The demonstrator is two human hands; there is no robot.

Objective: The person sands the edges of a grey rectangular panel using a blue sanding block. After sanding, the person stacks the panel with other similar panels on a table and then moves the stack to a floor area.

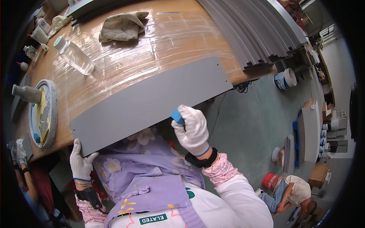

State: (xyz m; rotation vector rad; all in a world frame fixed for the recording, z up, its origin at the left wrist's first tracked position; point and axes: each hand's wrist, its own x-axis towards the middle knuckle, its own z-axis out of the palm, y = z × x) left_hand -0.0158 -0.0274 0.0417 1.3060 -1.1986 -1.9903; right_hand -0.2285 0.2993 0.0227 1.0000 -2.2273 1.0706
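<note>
A long grey panel (152,100) with small holes near its ends lies slantwise along the near edge of the table, its near side overhanging. My left hand (82,163), in a white knit glove, grips the panel's near left corner, one finger at the end and the thumb along the near edge. My right hand (193,129), gloved too, is closed on a small blue block (176,116). It is held by the panel's near edge, right of the middle; whether the block touches the panel I cannot tell.
On the film-covered table (167,41) are a stained cloth (123,27), a clear bottle (76,57) and a round lid (53,114) with yellow paste and a grey bottle (26,93). Grey profiles (253,30) are stacked far right. Other people (291,193) are at lower right and lower left.
</note>
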